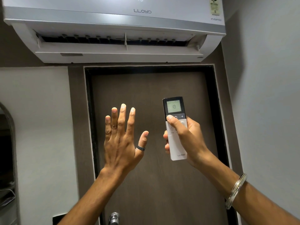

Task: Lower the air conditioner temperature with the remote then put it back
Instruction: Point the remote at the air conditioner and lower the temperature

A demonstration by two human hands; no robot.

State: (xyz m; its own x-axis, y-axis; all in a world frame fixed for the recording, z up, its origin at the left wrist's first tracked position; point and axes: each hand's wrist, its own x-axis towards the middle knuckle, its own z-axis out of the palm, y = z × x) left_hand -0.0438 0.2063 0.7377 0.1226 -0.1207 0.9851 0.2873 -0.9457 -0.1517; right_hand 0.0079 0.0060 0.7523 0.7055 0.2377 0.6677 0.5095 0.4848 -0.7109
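Note:
A white Lloyd air conditioner [113, 26] hangs on the wall above a door, its flap open and a faint 18 lit on its front. My right hand [185, 138] grips a slim white remote [176, 148] upright, pointed up at the unit. The remote's dark top has a small screen reading 18. My thumb rests on the button row just below the screen, at its left end beside the power and plus signs. My left hand [121, 138] is raised beside it, palm away, fingers spread and holding nothing, with a dark ring on the thumb.
A dark brown door [154, 88] in a black frame fills the middle, its metal handle [114, 218] at the bottom edge. Grey walls stand on both sides. An arched dark opening [6, 151] shows at the far left. A metal bangle [235, 190] circles my right wrist.

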